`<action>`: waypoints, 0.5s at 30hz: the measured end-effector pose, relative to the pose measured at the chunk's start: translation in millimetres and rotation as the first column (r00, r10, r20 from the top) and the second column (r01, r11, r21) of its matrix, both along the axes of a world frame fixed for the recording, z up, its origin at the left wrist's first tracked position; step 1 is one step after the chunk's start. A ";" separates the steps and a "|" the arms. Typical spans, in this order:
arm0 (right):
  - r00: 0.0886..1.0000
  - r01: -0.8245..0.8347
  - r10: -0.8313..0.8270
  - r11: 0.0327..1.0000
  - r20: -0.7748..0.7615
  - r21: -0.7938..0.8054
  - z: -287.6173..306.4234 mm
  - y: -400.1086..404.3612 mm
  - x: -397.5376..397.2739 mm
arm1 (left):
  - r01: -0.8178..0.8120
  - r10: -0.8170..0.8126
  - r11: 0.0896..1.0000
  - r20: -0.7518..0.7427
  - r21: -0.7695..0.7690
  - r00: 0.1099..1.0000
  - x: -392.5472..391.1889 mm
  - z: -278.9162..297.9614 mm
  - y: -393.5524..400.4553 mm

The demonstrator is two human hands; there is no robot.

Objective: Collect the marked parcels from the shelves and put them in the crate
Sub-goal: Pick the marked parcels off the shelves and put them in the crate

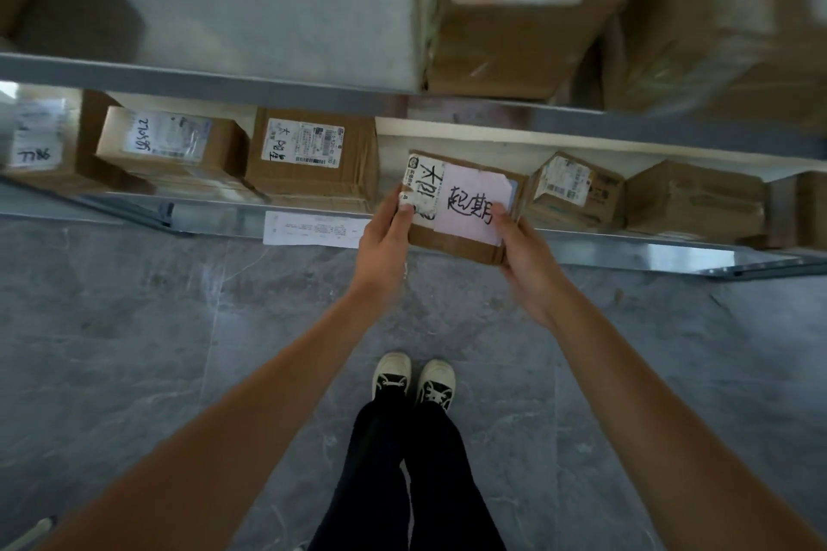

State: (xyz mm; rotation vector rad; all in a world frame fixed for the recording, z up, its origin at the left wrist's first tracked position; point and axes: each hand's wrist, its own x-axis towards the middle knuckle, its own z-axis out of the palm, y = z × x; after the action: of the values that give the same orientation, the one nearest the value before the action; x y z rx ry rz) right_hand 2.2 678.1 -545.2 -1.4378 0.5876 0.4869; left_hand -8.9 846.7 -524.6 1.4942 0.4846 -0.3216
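Holding a small cardboard parcel [461,210] with a pink handwritten slip stuck over its label, the person has it just in front of the lower shelf [626,248], its near part past the shelf's front lip, so it looks lifted clear or nearly so. The left hand [384,244] grips the parcel's left edge, thumb on top, and the right hand [523,257] grips the right near corner, thumb on the pink slip; both grips are grasping the same box. The pink slip appears to be the mark the task speaks of, so this parcel is judged one to collect. No crate shows anywhere, so how many parcels have gone in cannot be told, and this one has yet to be carried there. Other brown boxes sit along the lower shelf, among them a labelled box [313,152] to the left and a small tilted box [575,188] just right; none of them shows a pink slip from here. A loose paper sheet [313,229] hangs at the shelf edge.
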 end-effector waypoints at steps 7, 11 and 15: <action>0.981 0.192 -0.193 0.979 -0.014 -0.064 98.8 -36.7 -41.6 | 0.229 -0.229 0.973 -0.002 -0.006 0.973 -20.6 101.4 -32.0; 0.936 0.351 -0.349 0.925 0.045 -0.145 135.5 -59.8 -68.6 | 0.301 -0.301 0.954 0.025 0.000 0.953 -32.7 142.3 -63.4; 0.859 0.512 -0.493 0.827 0.135 -0.235 166.5 -87.8 -93.4 | 0.364 -0.364 0.931 0.080 0.016 0.928 -44.5 166.9 -105.9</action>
State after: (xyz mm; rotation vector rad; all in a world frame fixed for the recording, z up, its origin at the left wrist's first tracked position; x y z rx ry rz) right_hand -91.1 590.2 -378.8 -1.4672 0.9700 -0.0677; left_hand -53.4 740.8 -357.7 1.5895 0.1378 -0.5488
